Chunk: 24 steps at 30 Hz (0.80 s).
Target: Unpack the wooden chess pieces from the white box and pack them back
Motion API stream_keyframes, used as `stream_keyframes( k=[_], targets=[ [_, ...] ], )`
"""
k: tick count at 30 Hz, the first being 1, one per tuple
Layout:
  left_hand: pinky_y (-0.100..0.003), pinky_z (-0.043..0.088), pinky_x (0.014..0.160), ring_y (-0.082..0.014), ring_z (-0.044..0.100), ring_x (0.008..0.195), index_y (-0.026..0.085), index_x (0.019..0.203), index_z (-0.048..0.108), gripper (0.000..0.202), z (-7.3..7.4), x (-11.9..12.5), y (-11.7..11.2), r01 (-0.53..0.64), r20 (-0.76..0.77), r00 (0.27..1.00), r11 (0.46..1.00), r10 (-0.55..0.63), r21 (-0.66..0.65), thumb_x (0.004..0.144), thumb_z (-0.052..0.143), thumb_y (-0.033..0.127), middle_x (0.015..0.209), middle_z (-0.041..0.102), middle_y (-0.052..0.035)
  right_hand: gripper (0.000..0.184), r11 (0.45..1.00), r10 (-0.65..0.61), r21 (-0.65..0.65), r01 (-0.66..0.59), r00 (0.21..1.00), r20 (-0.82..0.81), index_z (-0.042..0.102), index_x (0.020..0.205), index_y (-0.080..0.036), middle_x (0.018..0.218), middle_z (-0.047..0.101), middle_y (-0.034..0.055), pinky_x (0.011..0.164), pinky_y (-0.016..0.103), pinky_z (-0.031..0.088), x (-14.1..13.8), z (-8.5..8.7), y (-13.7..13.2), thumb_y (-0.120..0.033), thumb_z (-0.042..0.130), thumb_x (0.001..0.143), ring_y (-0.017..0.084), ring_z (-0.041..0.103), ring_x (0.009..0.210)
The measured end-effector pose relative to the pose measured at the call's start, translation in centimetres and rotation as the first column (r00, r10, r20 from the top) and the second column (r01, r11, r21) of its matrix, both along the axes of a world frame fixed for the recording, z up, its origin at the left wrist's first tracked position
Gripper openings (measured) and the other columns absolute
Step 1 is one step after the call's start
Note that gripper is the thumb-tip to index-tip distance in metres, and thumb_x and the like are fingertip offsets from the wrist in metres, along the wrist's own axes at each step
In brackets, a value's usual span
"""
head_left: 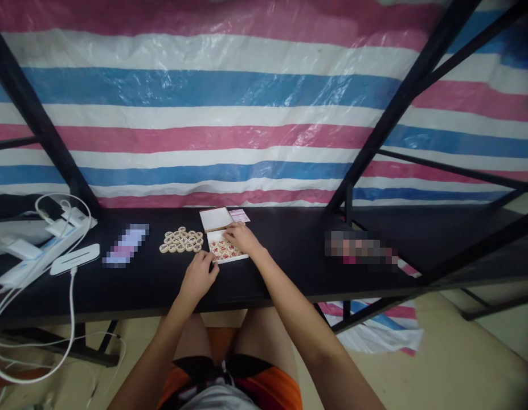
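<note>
A small white-lined box (236,258) lies on the black table with its lid (216,220) folded back. Inside it are several round Chinese chess pieces (223,248) with red characters. My right hand (243,238) reaches over the box's right side, fingers bent down and together among the pieces; whatever its fingertips hold is hidden. At the near left corner of the box, my left hand (199,276) rests with curled fingers, thumb and fingertips against the edge. Left of the box, more Chinese chess pieces (181,241) with dark characters lie face up in rows.
A blurred phone-like item (126,245) lies left of the pieces. Farther left are a white power strip (45,245), a white device (76,259) and loose cables. A pinkish paper (240,216) sits behind the box. Another blurred item (360,247) is at right, near a black frame post (348,205).
</note>
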State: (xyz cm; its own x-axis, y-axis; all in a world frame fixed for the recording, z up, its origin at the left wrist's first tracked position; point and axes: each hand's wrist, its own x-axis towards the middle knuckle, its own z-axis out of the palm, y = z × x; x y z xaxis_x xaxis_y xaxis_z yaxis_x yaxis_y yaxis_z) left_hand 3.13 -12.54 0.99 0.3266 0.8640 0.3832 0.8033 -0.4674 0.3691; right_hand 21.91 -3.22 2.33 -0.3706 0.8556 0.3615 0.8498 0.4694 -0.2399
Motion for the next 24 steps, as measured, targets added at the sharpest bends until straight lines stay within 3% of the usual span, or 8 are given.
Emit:
stream_keyframes(
  k=[3,6,8,10,14,19,21,24],
  targets=[
    [-0.032,0.046,0.083,-0.0204,0.057,0.094,0.02,0.089,0.058,0.011,0.1,0.0,0.0,0.007,0.007,1.0,1.0,-0.007,-0.001,0.086,0.047,0.019,0.093,0.057,-0.0057,0.034,1.0,-0.02,0.004,0.02,0.999,-0.04,0.072,0.086,-0.016,0.103,0.067,0.0082,0.094,0.028,0.035,1.1,0.1,0.2,-0.031,0.042,0.095,0.017,0.056,0.097],
    [-0.032,0.046,0.083,-0.0206,0.057,0.094,0.019,0.09,0.059,0.012,0.1,0.0,-0.1,0.006,0.017,1.0,1.0,-0.006,-0.003,0.086,0.047,0.019,0.093,0.057,-0.006,0.038,0.99,-0.144,-0.004,0.144,0.987,-0.076,0.068,0.103,-0.015,0.106,0.066,0.0091,0.095,0.028,0.035,2.8,-0.5,0.9,-0.023,0.031,0.097,0.017,0.056,0.101],
    [-0.032,0.046,0.083,-0.0209,0.057,0.094,0.019,0.09,0.059,0.012,0.2,0.0,-0.1,0.004,0.017,1.0,1.0,-0.004,-0.014,0.086,0.048,0.019,0.094,0.058,-0.0062,0.037,0.972,-0.234,-0.028,0.233,0.971,-0.042,0.061,0.119,-0.016,0.122,0.059,0.0101,0.097,0.029,0.035,3.9,-1.1,1.3,-0.013,0.036,0.092,0.018,0.052,0.109],
    [-0.032,0.046,0.082,-0.0209,0.057,0.094,0.018,0.09,0.059,0.011,0.2,0.0,-0.1,0.006,0.016,1.0,1.0,-0.005,-0.024,0.086,0.048,0.019,0.094,0.058,-0.0062,0.041,0.968,-0.242,-0.07,0.243,0.97,0.024,0.056,0.125,-0.018,0.131,0.054,0.0092,0.097,0.029,0.035,4.8,-1.8,1.5,-0.01,0.04,0.088,0.019,0.05,0.112],
    [-0.031,0.046,0.083,-0.0203,0.057,0.094,0.019,0.09,0.059,0.012,0.2,0.0,-0.1,0.006,0.017,1.0,1.0,-0.005,-0.021,0.086,0.048,0.019,0.094,0.058,-0.006,0.03,0.958,-0.273,-0.072,0.279,0.959,0.081,0.06,0.115,-0.019,0.119,0.06,0.0095,0.091,0.029,0.038,5.6,-2.2,1.4,-0.02,0.042,0.092,0.02,0.053,0.103],
    [-0.032,0.046,0.084,-0.0206,0.057,0.094,0.019,0.09,0.059,0.012,0.2,0.0,-0.1,0.007,0.016,1.0,1.0,-0.007,-0.014,0.086,0.048,0.019,0.094,0.058,-0.0061,0.019,0.91,-0.389,-0.124,0.396,0.918,0.075,0.06,0.104,-0.017,0.103,0.064,0.0098,0.08,0.026,0.04,5.7,-1.1,1.3,-0.021,0.048,0.09,0.018,0.056,0.093],
    [-0.032,0.046,0.083,-0.0205,0.057,0.094,0.019,0.09,0.059,0.012,0.2,0.0,-0.1,0.007,0.014,1.0,1.0,-0.007,-0.017,0.086,0.048,0.019,0.093,0.058,-0.0061,0.017,0.923,-0.365,-0.133,0.362,0.931,-0.001,0.06,0.101,-0.017,0.099,0.064,0.0082,0.077,0.025,0.04,5.2,-0.2,1.1,-0.025,0.052,0.089,0.017,0.057,0.089],
    [-0.031,0.046,0.082,-0.0202,0.057,0.093,0.019,0.09,0.059,0.013,0.1,0.0,0.0,0.003,0.01,1.0,1.0,-0.002,-0.018,0.087,0.047,0.019,0.092,0.057,-0.0059,0.017,0.98,-0.193,-0.074,0.183,0.97,-0.146,0.06,0.099,-0.018,0.094,0.065,0.0046,0.076,0.022,0.039,3.2,1.1,0.5,-0.03,0.053,0.089,0.014,0.058,0.085]
  ],
)
